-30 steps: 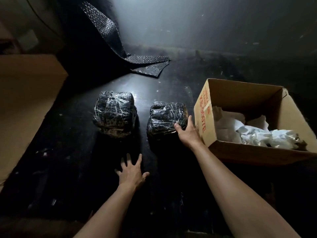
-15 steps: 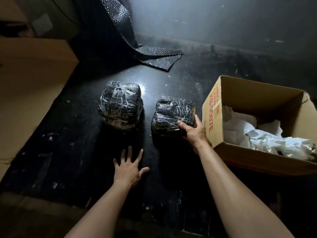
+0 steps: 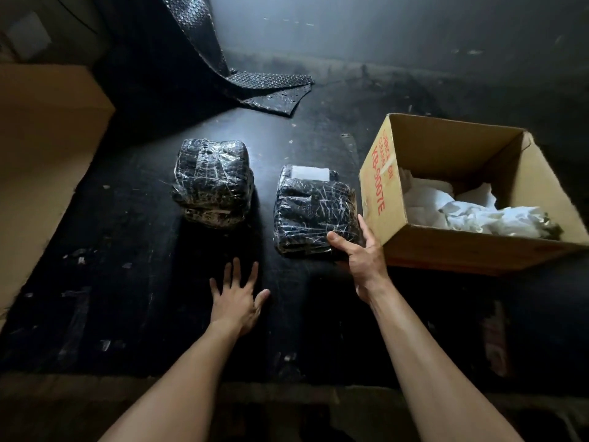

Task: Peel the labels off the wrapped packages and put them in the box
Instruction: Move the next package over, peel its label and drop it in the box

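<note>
Two black packages wrapped in clear film lie on the dark table. The left package [image 3: 213, 180] stands alone, untouched. The right package [image 3: 314, 207] is tipped up at its near edge and shows a white label [image 3: 310, 172] on its far side. My right hand [image 3: 360, 255] grips its near right corner, thumb on top. My left hand [image 3: 237, 296] lies flat on the table in front of the packages, fingers spread, holding nothing. An open cardboard box [image 3: 379, 186] with red print stands right of the held package, crumpled white paper [image 3: 471, 212] inside.
A sheet of black bubble wrap [image 3: 255, 84] hangs from the back and lies on the table behind the packages. A large brown cardboard surface [image 3: 41, 148] borders the table on the left. Bits of tape residue dot the table's left front.
My right hand has closed on the right package's near corner and tilted it up, so a white label on its far side now shows. My left hand stays flat.
</note>
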